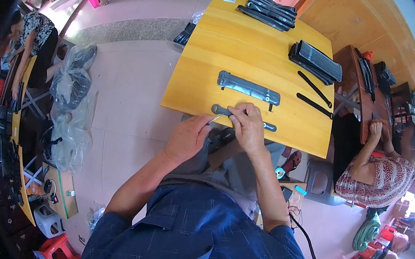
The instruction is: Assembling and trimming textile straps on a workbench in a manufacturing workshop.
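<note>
At the near edge of the yellow table point(186, 88), my right hand point(249, 127) pinches a dark strap point(269, 127) with rounded ends. One end, with a round hole, sticks out to the left of my fingers; the other, with pale print, shows to their right. My left hand point(187, 136) is closed around a thin, shiny metal tool point(214, 119), whose tip reaches close to the holed end. Whether the tip touches the strap I cannot tell. Just beyond my hands lies a flat dark strip point(249, 88) with a glossy surface and a narrow strap tail below it.
Two slim black straps point(315, 105) lie at the table's right. Stacks of dark pieces point(316, 61) and bundled straps point(269, 10) sit farther back. A person in a patterned top point(377, 181) works at a brown table on the right. Plastic bags point(72, 111) lie on the left floor.
</note>
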Action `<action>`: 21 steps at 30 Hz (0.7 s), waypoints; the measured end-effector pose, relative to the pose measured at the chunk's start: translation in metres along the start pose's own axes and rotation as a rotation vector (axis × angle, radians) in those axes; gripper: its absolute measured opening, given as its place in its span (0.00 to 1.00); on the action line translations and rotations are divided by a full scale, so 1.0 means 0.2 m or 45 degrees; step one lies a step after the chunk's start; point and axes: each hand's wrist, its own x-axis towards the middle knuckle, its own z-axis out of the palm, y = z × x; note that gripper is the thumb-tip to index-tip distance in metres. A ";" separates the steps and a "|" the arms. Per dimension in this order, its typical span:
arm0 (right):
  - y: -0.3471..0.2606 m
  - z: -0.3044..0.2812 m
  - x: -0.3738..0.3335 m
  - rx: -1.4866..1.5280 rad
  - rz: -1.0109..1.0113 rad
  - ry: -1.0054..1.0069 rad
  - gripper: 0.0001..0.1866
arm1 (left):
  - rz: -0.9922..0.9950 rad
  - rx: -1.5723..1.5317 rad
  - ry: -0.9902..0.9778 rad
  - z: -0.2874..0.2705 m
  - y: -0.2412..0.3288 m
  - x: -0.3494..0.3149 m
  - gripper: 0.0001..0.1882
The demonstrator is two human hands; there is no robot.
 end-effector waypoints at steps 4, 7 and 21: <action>0.01 -0.02 0.02 0.030 0.004 -0.052 0.12 | 0.141 0.158 0.068 0.02 -0.02 0.00 0.15; 0.03 -0.04 0.04 0.069 0.008 -0.092 0.11 | 0.127 0.311 0.039 0.02 0.00 0.02 0.15; 0.06 -0.06 0.05 0.106 0.045 -0.115 0.08 | 0.249 0.529 0.073 0.03 0.08 0.07 0.13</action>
